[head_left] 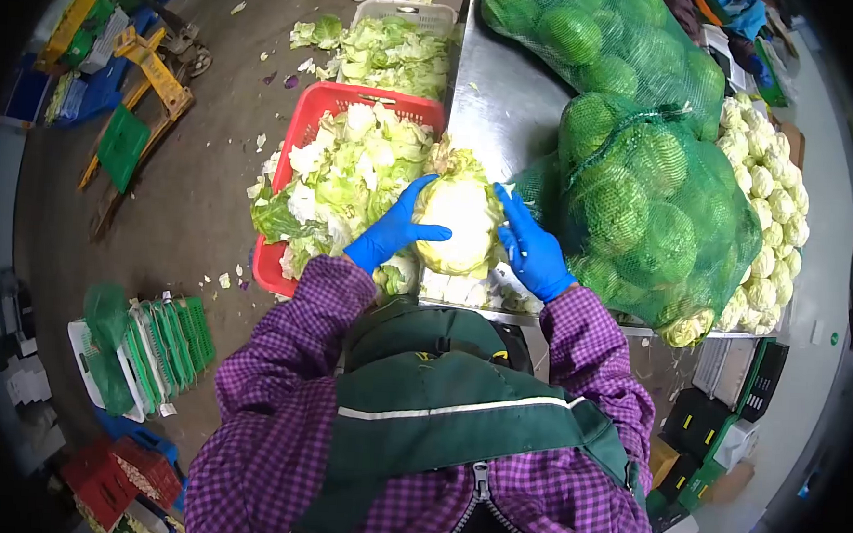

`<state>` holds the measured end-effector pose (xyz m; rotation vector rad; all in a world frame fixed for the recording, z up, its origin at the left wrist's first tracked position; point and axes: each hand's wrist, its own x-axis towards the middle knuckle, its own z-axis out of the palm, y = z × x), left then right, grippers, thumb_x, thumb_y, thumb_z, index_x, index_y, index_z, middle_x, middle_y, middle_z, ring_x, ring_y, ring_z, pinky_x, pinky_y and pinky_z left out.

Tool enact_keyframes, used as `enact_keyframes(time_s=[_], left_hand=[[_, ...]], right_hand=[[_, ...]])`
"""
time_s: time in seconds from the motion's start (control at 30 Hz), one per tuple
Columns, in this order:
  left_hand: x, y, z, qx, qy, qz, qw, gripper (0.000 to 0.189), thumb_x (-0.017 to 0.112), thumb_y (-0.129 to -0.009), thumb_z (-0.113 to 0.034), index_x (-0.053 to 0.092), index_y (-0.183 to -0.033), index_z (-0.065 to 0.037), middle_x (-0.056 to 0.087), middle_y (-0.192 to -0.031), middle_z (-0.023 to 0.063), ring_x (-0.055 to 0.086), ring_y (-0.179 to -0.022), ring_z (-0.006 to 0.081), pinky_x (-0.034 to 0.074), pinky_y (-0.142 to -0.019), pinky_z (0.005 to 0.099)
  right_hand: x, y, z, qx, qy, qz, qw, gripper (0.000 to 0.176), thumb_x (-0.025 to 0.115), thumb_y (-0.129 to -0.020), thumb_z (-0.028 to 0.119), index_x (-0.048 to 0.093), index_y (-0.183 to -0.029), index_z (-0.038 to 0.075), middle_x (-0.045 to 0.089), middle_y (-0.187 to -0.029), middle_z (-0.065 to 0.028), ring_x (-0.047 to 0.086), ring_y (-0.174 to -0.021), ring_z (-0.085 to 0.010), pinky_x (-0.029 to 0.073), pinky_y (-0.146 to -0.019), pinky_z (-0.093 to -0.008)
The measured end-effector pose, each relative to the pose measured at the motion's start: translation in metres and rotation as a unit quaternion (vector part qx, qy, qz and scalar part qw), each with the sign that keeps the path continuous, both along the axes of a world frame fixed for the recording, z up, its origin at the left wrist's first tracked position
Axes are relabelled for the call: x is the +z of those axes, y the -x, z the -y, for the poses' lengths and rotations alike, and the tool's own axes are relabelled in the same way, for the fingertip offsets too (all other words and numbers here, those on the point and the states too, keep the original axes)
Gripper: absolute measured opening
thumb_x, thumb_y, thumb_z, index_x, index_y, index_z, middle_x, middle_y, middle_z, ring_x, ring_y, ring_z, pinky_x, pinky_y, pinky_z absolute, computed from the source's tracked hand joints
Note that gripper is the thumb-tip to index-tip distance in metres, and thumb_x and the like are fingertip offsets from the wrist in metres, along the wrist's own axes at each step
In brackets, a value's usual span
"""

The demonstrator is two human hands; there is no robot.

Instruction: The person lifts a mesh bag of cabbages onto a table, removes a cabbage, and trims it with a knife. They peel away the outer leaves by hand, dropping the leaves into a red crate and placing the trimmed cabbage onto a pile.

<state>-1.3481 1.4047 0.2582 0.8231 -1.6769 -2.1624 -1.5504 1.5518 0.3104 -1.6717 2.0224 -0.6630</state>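
Observation:
A pale, partly trimmed cabbage (455,231), with a ragged brownish end at the top, sits at the near left edge of the metal table. My left hand (398,228), in a blue glove, grips its left side, thumb across the front and fingers behind. On its right side is my gloved right hand (535,253), index finger stretched along the cabbage and the other fingers curled. Something small and pale shows at those curled fingers; I cannot make out what it is. Just left stands a red crate (274,268) heaped with loose leaves (365,157).
Green net bags of cabbages (642,210) fill the table's right side, with pale heads (762,207) piled beyond. Behind the red crate stands a grey crate (440,16) of leaves. Scraps litter the floor (227,208); stacked green and white baskets (157,349) stand at left.

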Motion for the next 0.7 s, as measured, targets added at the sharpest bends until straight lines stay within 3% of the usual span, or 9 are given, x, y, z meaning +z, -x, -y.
enact_keyframes(time_s=[0.17,0.27,0.3,0.4,0.43,0.47,0.6,0.67,0.7], left_hand=[[0.005,0.005,0.009,-0.042,-0.022,0.037,0.998,0.093,0.08,-0.066,-0.013,0.026,-0.142,-0.007,0.036,-0.139,0.0123,0.034,-0.128,0.0222,0.029,-0.106,0.0352],[0.003,-0.005,0.011,-0.159,0.153,-0.022,0.975,0.099,0.083,-0.062,-0.017,0.026,-0.143,-0.008,0.031,-0.143,0.013,0.026,-0.135,0.0265,0.023,-0.11,0.0364],[-0.005,-0.01,0.008,-0.101,0.147,-0.025,0.984,0.097,0.081,-0.064,-0.015,0.026,-0.143,-0.008,0.031,-0.143,0.0135,0.026,-0.135,0.0264,0.024,-0.11,0.0368],[0.005,-0.016,-0.028,0.194,-0.097,-0.075,0.973,0.089,0.075,-0.072,-0.01,0.023,-0.144,-0.007,0.03,-0.143,0.0154,0.026,-0.135,0.0249,0.025,-0.109,0.0361],[-0.001,-0.017,-0.043,0.21,-0.048,-0.087,0.973,0.076,0.062,-0.079,-0.01,0.022,-0.144,-0.006,0.031,-0.143,0.0138,0.026,-0.135,0.0232,0.025,-0.109,0.0336],[-0.009,-0.02,-0.054,0.19,-0.027,-0.074,0.979,0.079,0.065,-0.078,-0.01,0.022,-0.144,-0.006,0.031,-0.143,0.0125,0.028,-0.133,0.0218,0.027,-0.107,0.0335],[0.013,-0.009,-0.054,0.203,-0.092,-0.031,0.974,0.08,0.071,-0.077,-0.013,0.026,-0.143,-0.006,0.034,-0.141,0.0127,0.033,-0.129,0.0206,0.031,-0.105,0.0327],[0.014,-0.004,-0.035,0.171,-0.104,-0.004,0.98,0.078,0.073,-0.076,-0.014,0.031,-0.14,-0.005,0.041,-0.135,0.0135,0.041,-0.123,0.0199,0.035,-0.102,0.0316],[0.016,-0.003,-0.026,0.14,-0.11,0.004,0.984,0.077,0.074,-0.076,-0.014,0.032,-0.14,-0.005,0.043,-0.133,0.0134,0.043,-0.121,0.0197,0.037,-0.101,0.0315]], right_hand=[[-0.006,0.006,0.03,-0.061,-0.143,0.018,0.988,0.044,0.047,-0.093,0.025,0.041,-0.136,0.017,0.062,-0.099,-0.0241,0.062,-0.077,-0.0366,0.049,-0.073,-0.0436],[-0.115,0.023,0.028,-0.091,-0.053,0.163,0.981,0.042,0.047,-0.094,0.02,0.044,-0.132,0.004,0.062,-0.101,-0.024,0.063,-0.086,-0.0295,0.048,-0.079,-0.0379],[-0.13,0.015,0.025,-0.15,0.028,0.317,0.936,0.043,0.047,-0.094,0.02,0.044,-0.129,-0.005,0.061,-0.107,-0.0241,0.061,-0.097,-0.0238,0.046,-0.084,-0.0333],[-0.162,0.01,0.008,-0.228,0.018,0.334,0.914,0.046,0.048,-0.095,0.024,0.043,-0.13,-0.005,0.061,-0.111,-0.0219,0.059,-0.1,-0.0216,0.045,-0.087,-0.0314],[-0.156,0.002,0.0,-0.255,-0.003,0.313,0.915,0.048,0.047,-0.095,0.025,0.041,-0.132,-0.005,0.062,-0.108,-0.0201,0.06,-0.095,-0.0217,0.047,-0.083,-0.0314],[-0.093,-0.013,0.0,-0.295,-0.159,0.378,0.863,0.05,0.047,-0.095,0.027,0.039,-0.134,-0.004,0.062,-0.108,-0.0212,0.062,-0.091,-0.0228,0.048,-0.079,-0.0327],[-0.063,-0.01,-0.027,-0.191,0.039,0.142,0.971,0.044,0.045,-0.096,0.022,0.04,-0.137,0.008,0.06,-0.114,-0.0216,0.064,-0.093,-0.0275,0.05,-0.072,-0.0329],[-0.03,-0.008,-0.026,-0.196,0.005,0.148,0.969,0.045,0.045,-0.095,0.02,0.039,-0.139,0.016,0.051,-0.128,-0.0191,0.063,-0.098,-0.0305,0.051,-0.073,-0.0339],[-0.027,-0.003,-0.025,-0.099,0.08,0.074,0.989,0.047,0.045,-0.094,0.021,0.036,-0.14,0.018,0.045,-0.135,-0.0182,0.063,-0.096,-0.032,0.051,-0.074,-0.035]])
